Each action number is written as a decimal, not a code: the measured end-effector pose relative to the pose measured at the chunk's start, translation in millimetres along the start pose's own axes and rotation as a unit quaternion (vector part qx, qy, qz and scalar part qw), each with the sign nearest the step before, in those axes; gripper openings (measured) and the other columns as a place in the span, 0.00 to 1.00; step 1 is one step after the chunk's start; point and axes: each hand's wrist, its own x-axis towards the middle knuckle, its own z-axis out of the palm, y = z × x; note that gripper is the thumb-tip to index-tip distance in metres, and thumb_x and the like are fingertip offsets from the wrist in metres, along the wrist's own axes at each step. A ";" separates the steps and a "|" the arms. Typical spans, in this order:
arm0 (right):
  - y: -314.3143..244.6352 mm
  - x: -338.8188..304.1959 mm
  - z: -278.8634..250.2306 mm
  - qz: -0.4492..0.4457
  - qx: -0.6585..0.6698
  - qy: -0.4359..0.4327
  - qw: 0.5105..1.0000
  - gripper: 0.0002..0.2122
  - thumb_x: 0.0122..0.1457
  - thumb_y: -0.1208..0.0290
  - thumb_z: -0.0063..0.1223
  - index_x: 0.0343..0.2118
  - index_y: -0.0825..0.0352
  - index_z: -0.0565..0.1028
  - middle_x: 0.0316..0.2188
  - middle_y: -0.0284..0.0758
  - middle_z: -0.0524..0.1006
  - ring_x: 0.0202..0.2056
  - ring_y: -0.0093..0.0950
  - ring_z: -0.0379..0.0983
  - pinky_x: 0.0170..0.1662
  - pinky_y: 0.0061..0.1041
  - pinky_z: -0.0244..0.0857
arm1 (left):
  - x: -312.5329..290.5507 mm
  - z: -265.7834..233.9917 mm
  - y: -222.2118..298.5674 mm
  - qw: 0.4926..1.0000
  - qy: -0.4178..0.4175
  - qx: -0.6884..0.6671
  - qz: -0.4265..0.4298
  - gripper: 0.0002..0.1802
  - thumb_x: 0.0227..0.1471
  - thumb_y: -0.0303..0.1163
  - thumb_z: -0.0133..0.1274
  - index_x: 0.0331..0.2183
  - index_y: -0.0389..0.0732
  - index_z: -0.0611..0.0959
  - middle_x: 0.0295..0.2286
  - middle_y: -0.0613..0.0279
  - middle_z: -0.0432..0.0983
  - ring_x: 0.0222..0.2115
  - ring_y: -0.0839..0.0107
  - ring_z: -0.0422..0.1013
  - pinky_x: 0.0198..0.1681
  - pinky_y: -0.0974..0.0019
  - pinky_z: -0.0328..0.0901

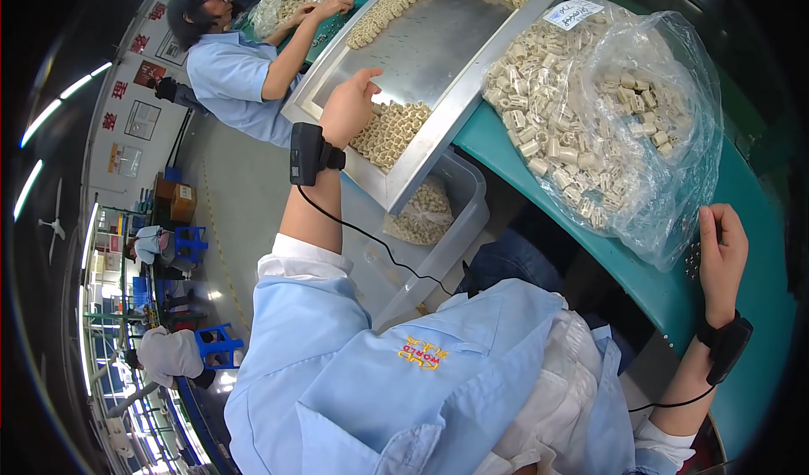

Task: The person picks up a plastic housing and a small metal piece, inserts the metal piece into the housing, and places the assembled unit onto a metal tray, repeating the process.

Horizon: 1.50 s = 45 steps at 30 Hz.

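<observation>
My left hand [350, 110] reaches over a metal-framed tray [421, 32], its index finger stretched out and parted from the bent fingers. Just below it, small cream plastic parts [392, 134] stand packed close together in the tray's near corner. More such parts [404, 3] line the tray's far edges. At the right, my right hand [725, 256] is closed, thumb and fingers bent together beside small dark pieces [693, 260] on the green table [649, 294]. What it holds, if anything, is too small to make out. A large clear bag [581, 112] of cream parts lies between my hands.
Below the tray is a translucent bin [468, 214] holding a bag of parts [421, 214]. A co-worker [240, 79] in light blue works at the far left beside another bag [286, 7]. Blue stools [221, 346] stand on the floor at left.
</observation>
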 end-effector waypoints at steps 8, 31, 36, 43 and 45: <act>-0.1 0.9 -1.8 0.001 0.006 0.004 1.000 0.09 0.60 0.70 0.47 0.25 0.69 0.67 0.20 0.26 0.62 0.24 0.14 0.55 0.27 0.14 0.52 | -27.1 2.0 107.3 0.977 0.075 -0.188 0.073 0.13 0.50 0.27 0.49 0.41 0.39 0.76 0.29 0.51 0.75 0.30 0.61 0.73 0.33 0.64 0.66; 31.4 8.2 -13.1 0.035 0.038 0.086 0.995 0.10 0.60 0.68 0.49 0.26 0.69 0.70 0.18 0.23 0.62 0.22 0.12 0.54 0.24 0.14 0.49 | 45.1 127.1 292.0 0.939 -0.031 -0.050 0.338 0.12 0.44 0.31 0.54 0.34 0.40 0.79 0.35 0.51 0.71 0.38 0.54 0.68 0.43 0.57 0.63; 25.9 4.6 -17.9 0.078 0.021 0.048 0.996 0.10 0.60 0.68 0.47 0.26 0.69 0.69 0.20 0.23 0.64 0.25 0.12 0.56 0.28 0.12 0.52 | 53.6 131.2 290.4 0.934 -0.009 -0.177 0.309 0.12 0.39 0.25 0.50 0.32 0.39 0.81 0.34 0.47 0.73 0.38 0.52 0.70 0.42 0.57 0.65; 22.8 14.4 -17.2 0.030 0.004 0.087 0.996 0.10 0.58 0.67 0.50 0.26 0.69 0.71 0.19 0.24 0.64 0.24 0.13 0.58 0.27 0.15 0.53 | 40.8 115.3 309.0 0.887 0.080 -0.322 0.320 0.08 0.45 0.25 0.48 0.29 0.39 0.81 0.25 0.51 0.76 0.30 0.54 0.72 0.37 0.58 0.66; 24.6 12.6 -21.3 0.061 -0.017 0.096 0.993 0.10 0.58 0.67 0.51 0.26 0.69 0.71 0.19 0.23 0.64 0.24 0.13 0.58 0.26 0.15 0.53 | 24.2 105.4 325.4 0.875 -0.045 -0.394 0.278 0.08 0.49 0.30 0.49 0.32 0.38 0.79 0.24 0.52 0.76 0.28 0.56 0.72 0.33 0.60 0.66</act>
